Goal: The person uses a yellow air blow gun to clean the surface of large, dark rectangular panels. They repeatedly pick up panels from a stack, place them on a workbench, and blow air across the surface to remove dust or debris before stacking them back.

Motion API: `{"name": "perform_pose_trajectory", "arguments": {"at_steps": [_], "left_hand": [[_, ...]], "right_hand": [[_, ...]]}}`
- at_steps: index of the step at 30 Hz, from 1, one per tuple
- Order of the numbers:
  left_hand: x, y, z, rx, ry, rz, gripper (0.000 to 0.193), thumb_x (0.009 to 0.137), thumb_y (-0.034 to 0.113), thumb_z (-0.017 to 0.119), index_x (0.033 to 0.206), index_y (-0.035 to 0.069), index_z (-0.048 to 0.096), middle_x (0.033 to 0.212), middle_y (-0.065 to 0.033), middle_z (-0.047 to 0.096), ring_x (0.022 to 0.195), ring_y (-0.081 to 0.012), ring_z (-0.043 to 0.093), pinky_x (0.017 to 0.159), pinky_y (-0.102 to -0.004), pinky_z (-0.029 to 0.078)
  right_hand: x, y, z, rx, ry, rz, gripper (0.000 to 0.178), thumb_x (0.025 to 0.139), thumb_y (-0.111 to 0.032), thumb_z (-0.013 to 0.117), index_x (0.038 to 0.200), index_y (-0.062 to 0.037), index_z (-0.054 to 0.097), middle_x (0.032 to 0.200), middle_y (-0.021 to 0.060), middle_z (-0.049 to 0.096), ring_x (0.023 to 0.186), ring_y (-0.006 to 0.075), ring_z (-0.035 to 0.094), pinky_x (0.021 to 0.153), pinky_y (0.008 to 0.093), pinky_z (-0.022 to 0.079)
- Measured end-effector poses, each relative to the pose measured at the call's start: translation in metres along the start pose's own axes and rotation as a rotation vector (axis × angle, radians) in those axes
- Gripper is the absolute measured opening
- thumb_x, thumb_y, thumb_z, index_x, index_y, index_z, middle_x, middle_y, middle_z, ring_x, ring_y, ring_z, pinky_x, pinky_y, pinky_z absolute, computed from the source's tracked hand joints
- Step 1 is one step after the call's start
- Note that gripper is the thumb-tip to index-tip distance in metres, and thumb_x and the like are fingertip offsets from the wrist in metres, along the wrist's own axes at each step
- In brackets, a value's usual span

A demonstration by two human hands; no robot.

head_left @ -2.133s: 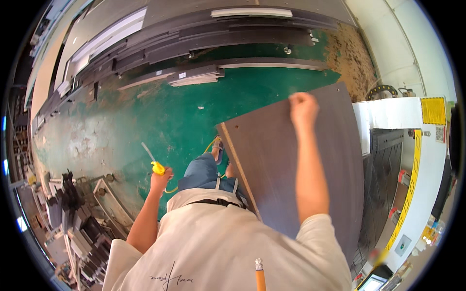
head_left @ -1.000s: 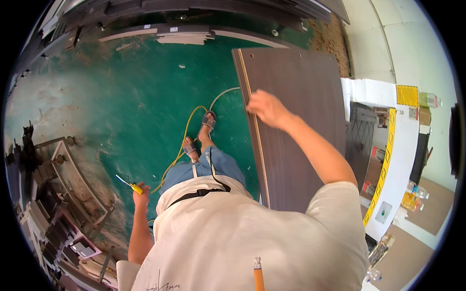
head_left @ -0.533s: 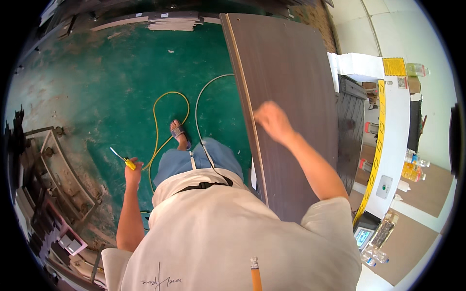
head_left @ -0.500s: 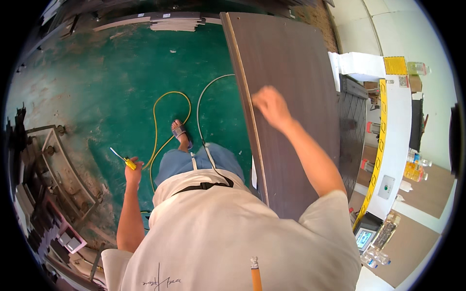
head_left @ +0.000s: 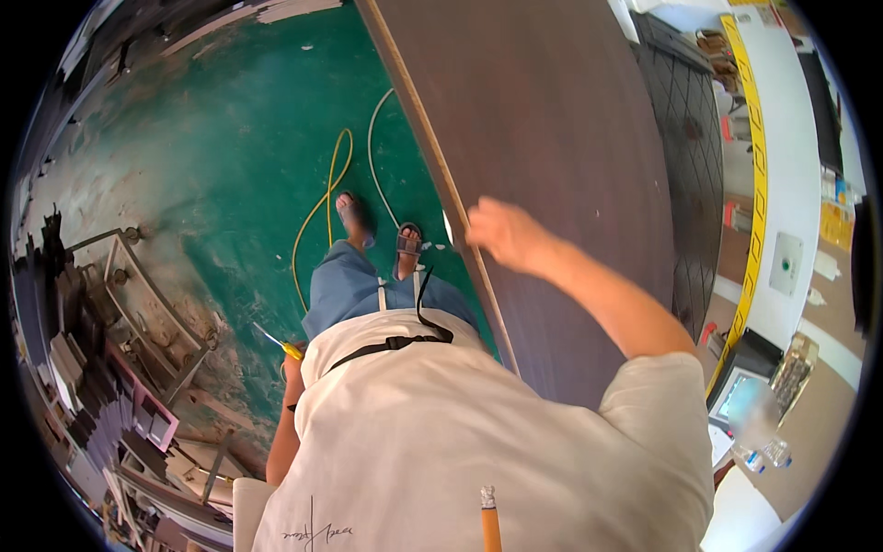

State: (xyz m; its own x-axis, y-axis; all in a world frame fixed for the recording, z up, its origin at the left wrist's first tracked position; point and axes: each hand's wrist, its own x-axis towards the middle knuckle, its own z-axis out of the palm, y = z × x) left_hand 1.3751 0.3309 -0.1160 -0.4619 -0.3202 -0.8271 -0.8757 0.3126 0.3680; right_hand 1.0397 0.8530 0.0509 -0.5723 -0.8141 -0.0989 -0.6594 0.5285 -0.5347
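Note:
My left hand (head_left: 292, 365) is low at my left side, closed around a yellow-handled tool (head_left: 292, 351) with a thin metal tube; it looks like an air blow gun. My body partly hides that hand. To my right lies a large dark brown board (head_left: 561, 147) with a pale front edge. My right hand (head_left: 501, 235) is at this edge, its fingers curled over it; the fingertips are partly hidden. A yellow hose (head_left: 296, 262) loops over the green floor (head_left: 221, 184) near my feet.
A pale hose (head_left: 370, 138) runs along the floor by the board. At the left stand a metal-framed cart (head_left: 152, 304) and stacked dark strips (head_left: 83, 368). Beyond the board are a dark slatted surface (head_left: 681, 184), a white machine beam (head_left: 791, 184) with yellow tape, and a small screen (head_left: 739, 396).
My view has shifted and turned, and both feet now show. My right hand stays by the board's edge. My left hand has come closer to my body with the blow gun.

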Motion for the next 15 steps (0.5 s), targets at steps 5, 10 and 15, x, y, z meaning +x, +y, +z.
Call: {"name": "perform_pose_trajectory", "arguments": {"at_steps": [5,10,15], "left_hand": [[0.020,-0.040,-0.016,0.225,-0.123,0.097,0.043,0.089,0.015,0.070,0.129,-0.001,0.063,0.101,-0.0107,0.077,0.085,-0.0160,0.070,0.075,-0.0310,0.054],[0.034,0.045,-0.034,0.081,-0.027,0.135,0.046,0.086,0.013,0.072,0.129,-0.001,0.063,0.097,-0.0073,0.076,0.084,-0.0151,0.068,0.077,-0.0314,0.052],[0.093,0.136,-0.072,0.078,-0.075,0.240,0.049,0.087,0.009,0.073,0.133,0.001,0.060,0.102,-0.0042,0.075,0.085,-0.0135,0.063,0.079,-0.0295,0.049]], "right_hand": [[-0.166,-0.103,0.066,0.156,-0.110,0.185,0.014,0.076,-0.001,0.067,0.085,-0.0109,0.063,0.090,0.0046,0.054,0.093,0.0266,0.053,0.075,0.0378,0.054],[-0.202,-0.139,0.082,0.202,0.093,0.407,0.014,0.079,-0.002,0.069,0.090,-0.0104,0.067,0.090,0.0074,0.056,0.094,0.0285,0.056,0.076,0.0391,0.051],[-0.107,-0.157,0.089,0.493,1.035,1.161,0.012,0.091,-0.013,0.072,0.099,-0.0038,0.073,0.087,0.0121,0.064,0.075,0.0321,0.064,0.069,0.0418,0.052]]}}
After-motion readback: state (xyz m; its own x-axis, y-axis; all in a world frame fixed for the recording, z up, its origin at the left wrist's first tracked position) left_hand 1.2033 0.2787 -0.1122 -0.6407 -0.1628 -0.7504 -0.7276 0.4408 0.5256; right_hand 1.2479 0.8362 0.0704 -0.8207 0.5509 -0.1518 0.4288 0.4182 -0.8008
